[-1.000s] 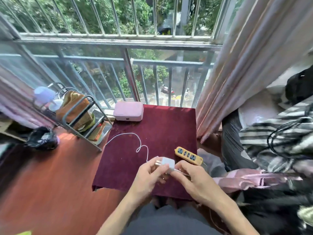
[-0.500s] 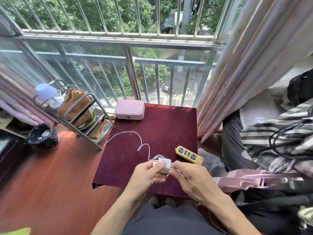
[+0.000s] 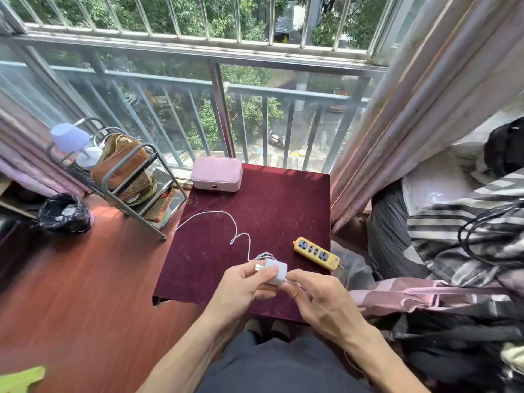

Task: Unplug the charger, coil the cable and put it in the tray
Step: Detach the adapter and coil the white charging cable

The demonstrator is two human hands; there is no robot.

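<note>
On the table point(image 3: 283, 205), the case point(image 3: 217, 173) lies behind the cable point(image 3: 226, 219), the power strip point(image 3: 316, 253) right.

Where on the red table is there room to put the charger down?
The red table is bare in the middle, between the pink box and the yellow power strip. The left part holds the loose white cable. The near edge is crowded: both hands hold the charger there.

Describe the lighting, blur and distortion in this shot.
Head view: bright daylight through the railing; wide-angle lens bows the curtain and bars outward; floor at the left edge is smeared; the charger and both hands, left and right, are sharp.
</note>
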